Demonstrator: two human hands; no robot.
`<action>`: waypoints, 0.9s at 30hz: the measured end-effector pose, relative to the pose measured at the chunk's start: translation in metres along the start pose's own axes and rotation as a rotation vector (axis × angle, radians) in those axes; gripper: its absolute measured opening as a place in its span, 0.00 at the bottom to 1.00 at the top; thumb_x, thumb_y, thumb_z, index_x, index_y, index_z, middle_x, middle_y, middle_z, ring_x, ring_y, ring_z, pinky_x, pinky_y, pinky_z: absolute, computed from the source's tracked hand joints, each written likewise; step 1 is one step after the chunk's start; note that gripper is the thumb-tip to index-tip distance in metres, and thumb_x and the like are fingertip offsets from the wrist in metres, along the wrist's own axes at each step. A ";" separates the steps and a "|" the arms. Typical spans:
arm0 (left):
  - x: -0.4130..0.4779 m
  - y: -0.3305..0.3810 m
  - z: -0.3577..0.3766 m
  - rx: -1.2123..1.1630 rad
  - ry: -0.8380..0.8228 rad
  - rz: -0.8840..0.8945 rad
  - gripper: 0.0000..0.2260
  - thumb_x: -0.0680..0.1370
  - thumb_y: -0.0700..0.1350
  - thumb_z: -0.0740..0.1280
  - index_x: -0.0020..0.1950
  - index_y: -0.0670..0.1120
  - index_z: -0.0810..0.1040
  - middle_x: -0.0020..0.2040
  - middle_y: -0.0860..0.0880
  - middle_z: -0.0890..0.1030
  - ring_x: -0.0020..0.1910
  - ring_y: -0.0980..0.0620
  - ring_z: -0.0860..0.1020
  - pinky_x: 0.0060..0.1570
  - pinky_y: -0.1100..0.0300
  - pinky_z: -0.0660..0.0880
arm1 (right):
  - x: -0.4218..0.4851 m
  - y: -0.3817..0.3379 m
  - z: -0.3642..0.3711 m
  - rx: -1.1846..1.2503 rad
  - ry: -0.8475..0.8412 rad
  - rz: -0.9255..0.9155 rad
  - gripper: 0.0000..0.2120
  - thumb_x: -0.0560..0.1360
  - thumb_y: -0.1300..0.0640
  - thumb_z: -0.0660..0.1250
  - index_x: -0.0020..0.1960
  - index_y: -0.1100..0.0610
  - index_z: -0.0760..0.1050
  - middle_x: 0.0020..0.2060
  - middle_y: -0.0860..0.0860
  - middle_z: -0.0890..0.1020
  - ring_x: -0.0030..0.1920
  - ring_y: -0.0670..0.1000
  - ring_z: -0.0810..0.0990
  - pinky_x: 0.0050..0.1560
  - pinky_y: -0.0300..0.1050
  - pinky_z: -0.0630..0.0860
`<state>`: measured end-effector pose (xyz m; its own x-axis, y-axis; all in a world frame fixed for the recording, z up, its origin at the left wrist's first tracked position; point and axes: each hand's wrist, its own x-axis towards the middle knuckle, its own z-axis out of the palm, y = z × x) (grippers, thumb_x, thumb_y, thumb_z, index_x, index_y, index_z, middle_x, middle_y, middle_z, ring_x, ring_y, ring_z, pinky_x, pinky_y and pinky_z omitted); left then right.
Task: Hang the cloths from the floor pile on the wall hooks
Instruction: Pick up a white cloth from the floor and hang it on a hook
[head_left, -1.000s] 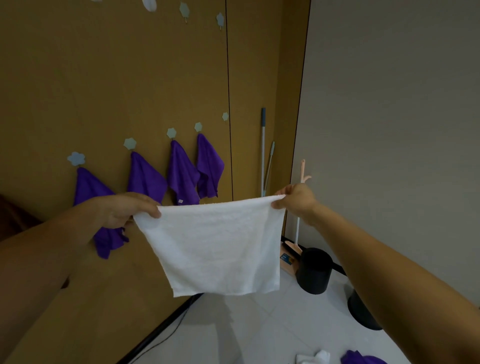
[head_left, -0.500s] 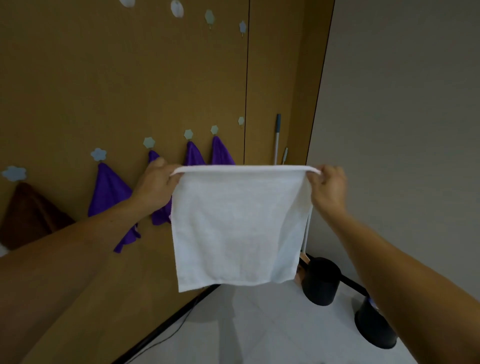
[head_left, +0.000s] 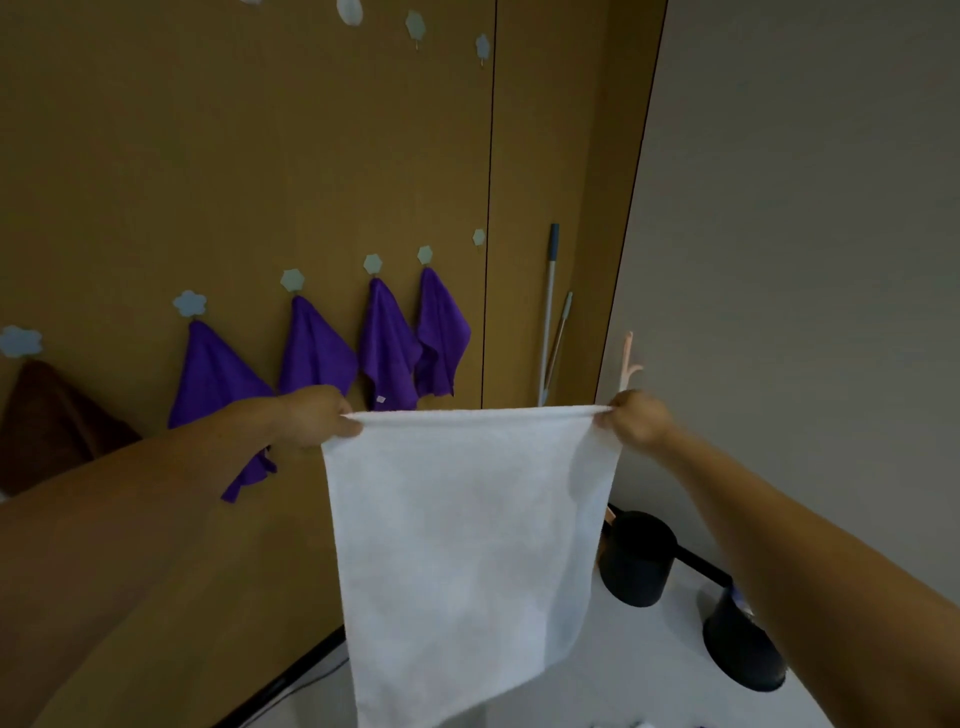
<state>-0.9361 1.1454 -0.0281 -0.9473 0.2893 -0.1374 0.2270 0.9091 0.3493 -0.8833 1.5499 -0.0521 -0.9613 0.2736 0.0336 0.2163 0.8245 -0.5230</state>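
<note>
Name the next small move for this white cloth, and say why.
Probably raise one corner toward the bare pale flower-shaped hook: the left hand and right hand hold the white terry cloth spread, and neighbouring hooks carry purple cloths.

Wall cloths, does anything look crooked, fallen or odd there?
Nothing stands out. Four purple cloths and a brown cloth each hang from a hook. The left hand and right hand hold the white cloth level.

Four purple cloths (head_left: 213, 379), one white cloth (head_left: 462, 545), one brown cloth (head_left: 47, 421).
</note>
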 end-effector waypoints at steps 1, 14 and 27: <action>0.001 -0.001 0.003 -0.018 0.029 0.029 0.11 0.79 0.47 0.66 0.39 0.45 0.78 0.37 0.51 0.76 0.34 0.56 0.75 0.31 0.71 0.68 | -0.001 0.001 0.000 0.072 0.017 -0.003 0.13 0.78 0.56 0.63 0.52 0.65 0.78 0.48 0.60 0.79 0.46 0.59 0.77 0.46 0.52 0.74; 0.001 0.047 -0.009 -1.047 0.306 0.233 0.15 0.75 0.36 0.60 0.51 0.46 0.84 0.48 0.45 0.85 0.48 0.48 0.83 0.41 0.60 0.79 | 0.008 -0.021 -0.017 0.861 0.340 -0.022 0.05 0.78 0.57 0.60 0.45 0.55 0.73 0.37 0.51 0.75 0.34 0.47 0.73 0.32 0.38 0.70; -0.048 0.091 -0.046 -0.842 0.465 0.158 0.12 0.71 0.56 0.72 0.31 0.51 0.80 0.35 0.52 0.80 0.38 0.54 0.78 0.40 0.62 0.73 | -0.003 -0.087 -0.036 0.632 -0.053 -0.466 0.13 0.66 0.41 0.76 0.39 0.51 0.81 0.36 0.47 0.84 0.35 0.48 0.83 0.34 0.40 0.78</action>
<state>-0.8807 1.2001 0.0530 -0.9556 0.0776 0.2842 0.2942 0.3061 0.9054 -0.8932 1.4955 0.0236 -0.9395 -0.0680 0.3359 -0.3336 0.4057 -0.8510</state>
